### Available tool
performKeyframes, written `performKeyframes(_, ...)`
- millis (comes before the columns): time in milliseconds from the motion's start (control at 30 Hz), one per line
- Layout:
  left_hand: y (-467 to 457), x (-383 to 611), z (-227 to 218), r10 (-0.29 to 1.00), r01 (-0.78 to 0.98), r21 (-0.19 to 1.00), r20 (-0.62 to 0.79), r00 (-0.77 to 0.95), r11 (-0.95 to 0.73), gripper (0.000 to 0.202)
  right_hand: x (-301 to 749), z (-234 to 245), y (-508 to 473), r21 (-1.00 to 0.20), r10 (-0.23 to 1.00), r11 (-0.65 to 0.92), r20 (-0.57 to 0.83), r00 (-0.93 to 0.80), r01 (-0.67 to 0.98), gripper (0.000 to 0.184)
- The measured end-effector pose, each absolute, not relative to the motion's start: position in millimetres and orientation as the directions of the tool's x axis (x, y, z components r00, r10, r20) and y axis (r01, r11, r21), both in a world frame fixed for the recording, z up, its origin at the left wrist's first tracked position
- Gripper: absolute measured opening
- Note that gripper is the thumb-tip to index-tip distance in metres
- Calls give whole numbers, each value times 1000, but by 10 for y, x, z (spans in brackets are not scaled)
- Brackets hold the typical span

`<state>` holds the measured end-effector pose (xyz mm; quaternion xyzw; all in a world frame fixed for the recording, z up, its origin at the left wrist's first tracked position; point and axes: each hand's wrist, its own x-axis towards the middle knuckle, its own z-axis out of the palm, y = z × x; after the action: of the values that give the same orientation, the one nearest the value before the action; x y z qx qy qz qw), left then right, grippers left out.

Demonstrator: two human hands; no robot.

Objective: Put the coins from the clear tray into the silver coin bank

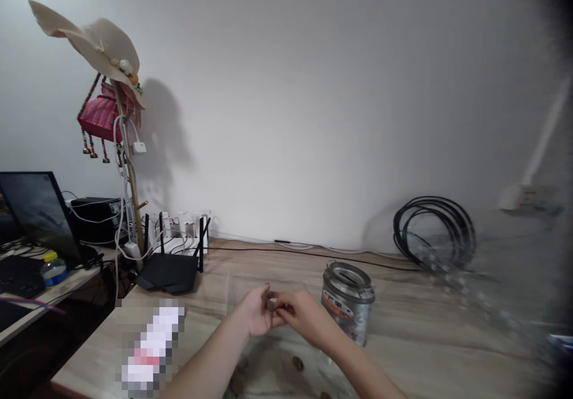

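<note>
My left hand [256, 318] and my right hand [304, 316] meet above the wooden table [425, 327], fingers pinched together on a small round grey thing [271, 305], perhaps a coin. Just right of my right hand stands a silver tin can [349, 302] with a slotted lid and a red label. Loose coins [297, 362] lie on the table under my forearms.
A black router [172, 268] with antennas sits at the back left, beside a stand bearing a straw hat [92, 44] and pink bag [101, 116]. A coil of black cable [434, 229] leans against the wall. A monitor [36, 211], a bottle [54, 269] and a blurred-out object [150, 345] lie left.
</note>
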<state>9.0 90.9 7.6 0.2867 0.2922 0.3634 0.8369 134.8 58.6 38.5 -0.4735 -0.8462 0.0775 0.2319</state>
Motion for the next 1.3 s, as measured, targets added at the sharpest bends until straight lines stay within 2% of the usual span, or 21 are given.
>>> performKeyframes(100,890,71,91,750,-413,705,-257,609,577,34,1578,499,632,-294,819,501,464,-336,814,25)
performKeyframes(200,882,42,118,742,-384,729,-248,623,567,42,1994,704,687,-313,751,300,660,-21,901,28)
performKeyframes(267,877,29,138,751,-379,738,-256,609,559,43,2277,800,743,-347,738,73,649,183,935,29)
performKeyframes(367,877,27,145,763,-384,744,-256,593,547,42,2534,808,852,-365,827,-116,480,294,924,28)
performKeyframes(433,884,28,132,769,-389,747,-249,589,540,44,2582,758,920,-348,848,-119,451,277,930,28)
performKeyframes(567,904,15,103,770,-410,737,-230,595,537,49,2548,705,960,-311,837,-116,481,262,943,26)
performKeyframes(667,898,1,118,771,-445,710,-218,598,546,54,2405,741,870,-276,773,-68,593,225,959,29)
performKeyframes(767,870,3,166,776,-495,669,-201,597,554,61,2062,733,717,-269,715,147,694,86,952,32)
performKeyframes(800,858,7,186,781,-515,655,-191,595,552,62,1914,704,668,-285,743,273,669,-13,919,30)
performKeyframes(867,833,18,225,794,-557,634,-155,588,536,63,1619,611,593,-299,792,519,521,-319,801,25)
performKeyframes(933,806,27,257,802,-580,631,-114,587,514,61,1393,501,555,-317,773,615,424,-473,722,19)
performKeyframes(967,792,29,269,797,-581,634,-96,596,511,60,1325,455,550,-325,771,623,406,-490,711,17)
performKeyframes(1100,747,26,281,725,-537,648,-34,688,540,58,1416,442,584,-349,791,577,462,-400,738,22)
performKeyframes(1167,743,21,273,702,-501,682,-25,712,532,58,1659,553,624,-350,786,508,561,-258,787,26)
performKeyframes(1233,753,14,264,718,-456,742,-49,694,491,57,1970,697,683,-364,760,370,648,-53,855,28)
performKeyframes(1300,774,7,254,754,-411,800,-77,652,437,53,2265,813,755,-362,765,144,631,128,921,26)
